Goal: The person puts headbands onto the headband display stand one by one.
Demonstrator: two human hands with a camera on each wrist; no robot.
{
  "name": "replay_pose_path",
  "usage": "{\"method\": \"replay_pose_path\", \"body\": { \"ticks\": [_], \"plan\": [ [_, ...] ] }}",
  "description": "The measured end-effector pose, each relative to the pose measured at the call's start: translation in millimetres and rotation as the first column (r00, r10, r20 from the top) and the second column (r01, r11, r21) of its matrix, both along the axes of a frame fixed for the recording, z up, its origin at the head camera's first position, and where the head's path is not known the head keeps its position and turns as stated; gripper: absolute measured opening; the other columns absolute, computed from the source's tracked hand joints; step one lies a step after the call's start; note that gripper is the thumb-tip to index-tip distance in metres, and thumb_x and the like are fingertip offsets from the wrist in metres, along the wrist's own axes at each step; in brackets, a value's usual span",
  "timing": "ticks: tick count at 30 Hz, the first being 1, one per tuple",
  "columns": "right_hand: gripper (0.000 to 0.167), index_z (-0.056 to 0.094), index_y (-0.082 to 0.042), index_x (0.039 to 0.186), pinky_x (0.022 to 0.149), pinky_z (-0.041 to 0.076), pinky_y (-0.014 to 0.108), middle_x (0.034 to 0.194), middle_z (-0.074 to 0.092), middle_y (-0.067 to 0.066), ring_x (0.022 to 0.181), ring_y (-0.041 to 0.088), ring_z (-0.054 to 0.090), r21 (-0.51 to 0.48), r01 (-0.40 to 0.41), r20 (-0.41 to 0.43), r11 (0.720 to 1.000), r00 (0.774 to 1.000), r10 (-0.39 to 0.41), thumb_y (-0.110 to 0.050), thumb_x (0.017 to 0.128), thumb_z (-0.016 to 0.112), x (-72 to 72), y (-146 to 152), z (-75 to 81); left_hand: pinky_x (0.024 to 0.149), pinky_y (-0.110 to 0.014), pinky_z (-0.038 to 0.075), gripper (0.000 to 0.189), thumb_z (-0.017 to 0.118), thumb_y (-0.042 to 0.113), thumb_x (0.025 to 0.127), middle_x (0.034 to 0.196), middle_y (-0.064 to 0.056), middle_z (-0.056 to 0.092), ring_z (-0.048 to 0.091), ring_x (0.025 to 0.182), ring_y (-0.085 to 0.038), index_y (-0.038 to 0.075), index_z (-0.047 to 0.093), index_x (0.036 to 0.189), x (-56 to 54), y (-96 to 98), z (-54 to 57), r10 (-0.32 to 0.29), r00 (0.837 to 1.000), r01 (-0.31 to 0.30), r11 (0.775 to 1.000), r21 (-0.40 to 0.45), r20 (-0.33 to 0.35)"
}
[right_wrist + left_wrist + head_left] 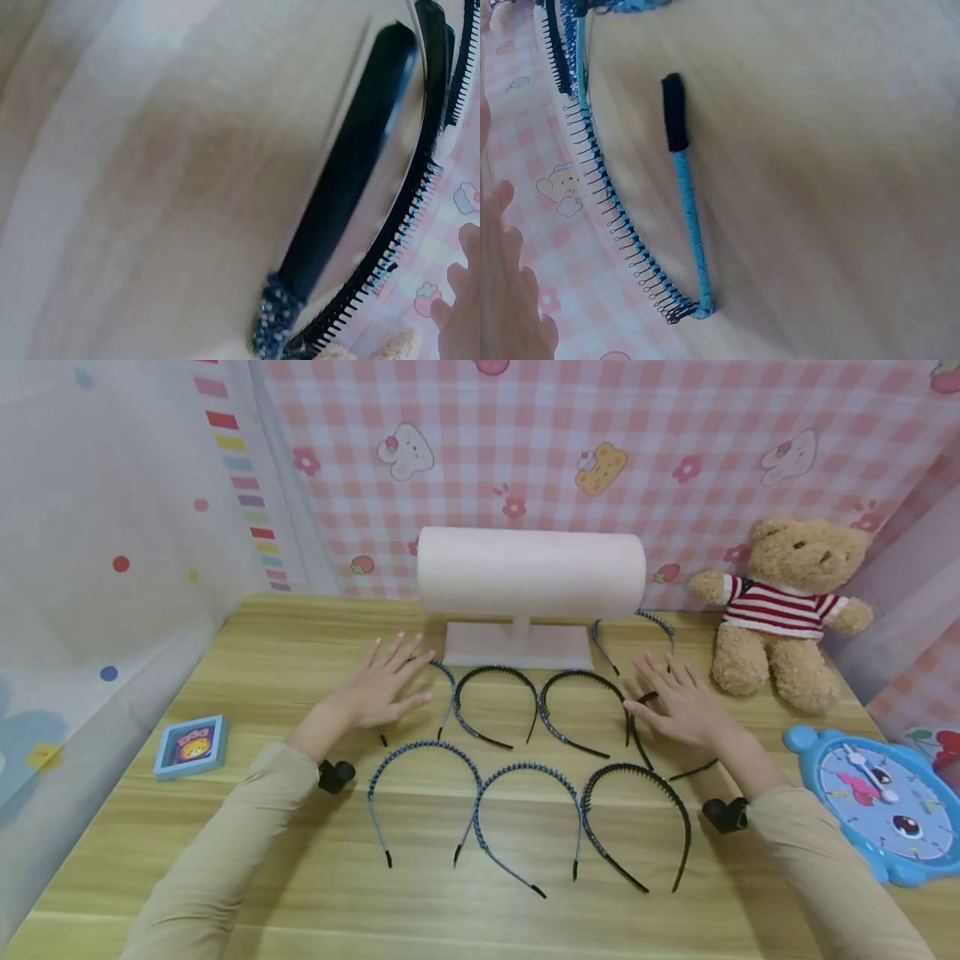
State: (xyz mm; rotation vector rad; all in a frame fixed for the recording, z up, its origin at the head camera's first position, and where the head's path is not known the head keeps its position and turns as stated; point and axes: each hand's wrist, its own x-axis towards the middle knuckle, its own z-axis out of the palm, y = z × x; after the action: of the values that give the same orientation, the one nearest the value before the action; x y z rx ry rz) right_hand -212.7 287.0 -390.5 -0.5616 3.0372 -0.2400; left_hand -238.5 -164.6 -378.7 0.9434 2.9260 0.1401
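My left hand is spread flat, palm down, over a blue headband, hiding part of it. That band's black-tipped end shows large in the left wrist view. With fingers apart, my right hand lies over a black headband; its glossy end fills much of the right wrist view. Two more black headbands lie between my hands. Nearer to me are a blue headband, another blue headband and a black headband, side by side. Neither hand grips anything.
A white roll-shaped display stand stands at the back of the wooden table. Another blue headband is right of its base. A teddy bear and a blue clock are at right, a small blue frame at left.
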Motion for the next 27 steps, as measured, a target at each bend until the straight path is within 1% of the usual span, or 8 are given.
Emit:
{"method": "replay_pose_path", "body": {
  "ticks": [5,8,10,13,18,20,22,27],
  "plan": [
    [0.072,0.013,-0.012,0.148,0.109,0.008,0.062,0.151,0.014,0.021,0.138,0.045,0.008,-0.059,0.035,0.069,0.998,0.997,-0.031,-0.054,0.093,0.035,-7.5,5,2.8,0.114,-0.052,-0.006,0.069,0.024,0.055,0.095,0.154,-0.009,-0.006,-0.009,0.141,-0.032,0.015,0.010,0.148,-8.8,-5.7,4.8,0.063,0.997,-0.071,0.984,0.161,0.052],
    [0.070,0.020,-0.007,0.145,0.105,0.013,0.066,0.149,0.019,0.024,0.136,0.046,0.014,-0.106,0.057,0.083,0.993,0.995,-0.048,-0.052,0.094,0.035,-15.7,9,4.6,0.114,-0.052,-0.005,0.073,0.020,0.060,0.093,0.154,-0.010,-0.004,-0.006,0.142,-0.031,0.012,0.010,0.148,-20.0,-6.6,11.8,0.099,0.993,-0.114,0.949,0.295,0.065],
    [0.068,0.024,-0.001,0.143,0.103,0.017,0.066,0.147,0.022,0.027,0.133,0.048,0.018,-0.133,0.065,0.091,0.989,0.994,-0.053,-0.048,0.095,0.036,-22.2,13,6.2,0.114,-0.051,-0.005,0.077,0.018,0.062,0.092,0.154,-0.011,-0.004,-0.005,0.142,-0.031,0.009,0.009,0.148,-28.0,-4.8,19.9,0.113,0.990,-0.139,0.906,0.400,0.087],
    [0.067,0.024,0.007,0.140,0.103,0.022,0.064,0.142,0.025,0.034,0.129,0.051,0.023,-0.178,0.080,0.132,0.981,0.990,-0.056,-0.042,0.096,0.038,-32.7,18,9.4,0.114,-0.053,-0.002,0.075,0.017,0.060,0.093,0.154,-0.009,-0.008,-0.005,0.142,-0.029,0.010,0.004,0.148,-40.4,0.6,35.3,0.096,0.977,-0.189,0.796,0.575,0.188],
    [0.069,0.017,0.011,0.140,0.100,0.028,0.064,0.137,0.025,0.041,0.123,0.056,0.028,-0.248,0.160,0.268,0.955,0.959,-0.091,-0.039,0.097,0.036,-47.9,23,14.7,0.114,-0.053,0.002,0.061,0.027,0.039,0.099,0.155,-0.009,-0.005,-0.004,0.142,-0.028,0.014,0.001,0.148,-60.1,13.5,63.4,0.018,0.934,-0.306,0.556,0.773,0.357],
    [0.069,0.017,0.011,0.141,0.099,0.029,0.065,0.137,0.026,0.041,0.123,0.056,0.028,-0.253,0.183,0.300,0.950,0.948,-0.103,-0.040,0.097,0.035,-52.1,22,16.0,0.116,-0.047,0.005,0.062,0.032,0.036,0.098,0.155,-0.008,0.000,0.000,0.143,-0.026,0.014,0.001,0.148,-66.7,18.9,71.6,0.022,0.922,-0.346,0.496,0.796,0.387],
    [0.069,0.016,0.011,0.141,0.100,0.028,0.064,0.138,0.025,0.040,0.124,0.055,0.028,-0.259,0.192,0.320,0.946,0.942,-0.104,-0.040,0.097,0.035,-56.0,21,16.2,0.117,-0.043,0.010,0.066,0.035,0.038,0.097,0.155,-0.008,0.002,0.004,0.143,-0.025,0.013,0.001,0.148,-70.9,23.2,77.6,0.041,0.903,-0.397,0.460,0.794,0.428],
    [0.072,0.012,0.011,0.141,0.102,0.027,0.062,0.141,0.022,0.038,0.127,0.053,0.024,-0.275,0.224,0.349,0.935,0.929,-0.120,-0.041,0.097,0.035,-65.8,24,17.1,0.111,-0.045,0.027,0.067,0.041,0.039,0.096,0.155,-0.005,0.009,0.018,0.140,-0.024,0.018,0.004,0.148,-76.5,30.3,85.6,0.008,0.825,-0.538,0.317,0.781,0.565]
  ]
}}
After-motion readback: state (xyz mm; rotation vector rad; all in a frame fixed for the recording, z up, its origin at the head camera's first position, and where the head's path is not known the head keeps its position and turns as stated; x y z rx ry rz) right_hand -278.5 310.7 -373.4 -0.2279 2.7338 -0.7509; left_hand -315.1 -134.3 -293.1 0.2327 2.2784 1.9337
